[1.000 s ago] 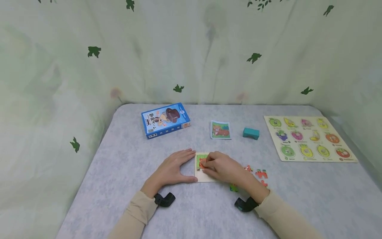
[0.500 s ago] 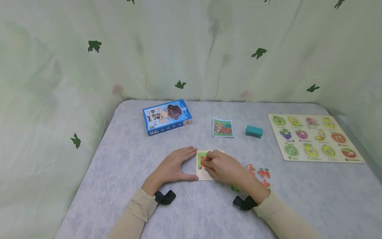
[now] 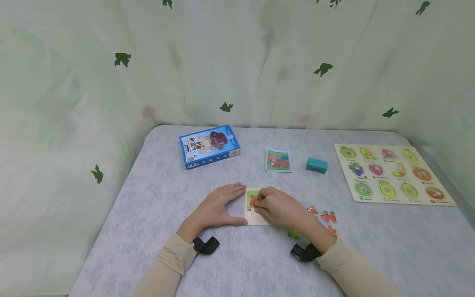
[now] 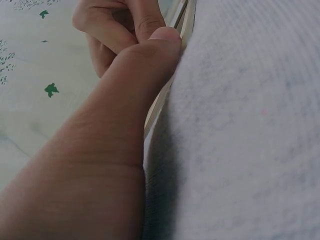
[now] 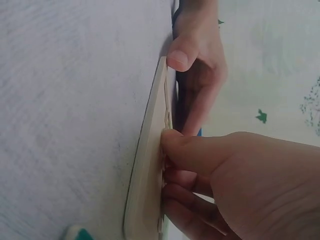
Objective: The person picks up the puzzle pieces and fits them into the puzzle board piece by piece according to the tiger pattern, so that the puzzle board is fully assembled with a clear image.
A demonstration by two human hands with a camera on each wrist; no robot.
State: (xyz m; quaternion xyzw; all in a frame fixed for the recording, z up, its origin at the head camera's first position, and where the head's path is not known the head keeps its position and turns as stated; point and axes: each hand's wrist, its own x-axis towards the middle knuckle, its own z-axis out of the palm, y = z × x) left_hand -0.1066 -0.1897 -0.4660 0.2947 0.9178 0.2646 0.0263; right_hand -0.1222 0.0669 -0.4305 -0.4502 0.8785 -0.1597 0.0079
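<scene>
A small pale wooden puzzle tray (image 3: 257, 219) lies flat on the table between the hands. My left hand (image 3: 218, 208) rests along its left side, thumb and forefinger spread to two corners of the rim. My right hand (image 3: 283, 207) is over the tray's right part, pinching an orange puzzle piece (image 3: 254, 201) against the green and orange picture in the upper left. Most of that piece is hidden by the fingers. In the right wrist view, my right thumb (image 5: 180, 147) and curled fingers meet low at the tray's surface.
Loose puzzle pieces (image 3: 328, 217) lie right of the tray, with a green one (image 3: 292, 233) beneath the right forearm. Farther back are a blue game box (image 3: 211, 146), a bear picture card (image 3: 278, 161) and a teal block (image 3: 316, 165). A fruit board (image 3: 371, 198) lies at right.
The head view has shifted slightly, moving the whole scene a little in the frame. My left hand stays at the tray's edge; the right keeps pinching at the same spot, its fingers shifting slightly.
</scene>
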